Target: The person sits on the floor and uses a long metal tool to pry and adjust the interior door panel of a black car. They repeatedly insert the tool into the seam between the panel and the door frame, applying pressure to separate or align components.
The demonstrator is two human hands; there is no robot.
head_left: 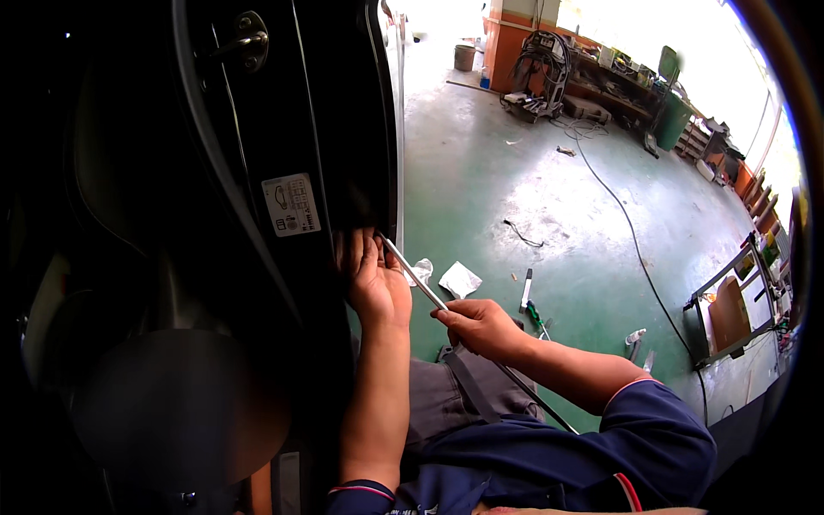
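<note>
A long, thin metal rod [414, 276] runs slantwise from the edge of the dark car body [356, 163] down past my right side. My right hand [482, 328] is closed around its middle, thumb along the top. The rod's far tip is at the car's edge, beside the fingers of my left hand [378, 283]. That hand lies palm up against the dark panel, fingers stretched out and partly lost in shadow. Just above it on the panel is a white label [291, 204]. A metal door striker [250, 41] sits higher up.
On the green floor [515, 215] lie a crumpled white cloth [460, 280], a marker [526, 290], a green-handled screwdriver [536, 316] and a small bottle [635, 336]. A black cable [629, 219] crosses the floor. A wheeled machine [541, 73] and a framed stand [730, 305] are farther off.
</note>
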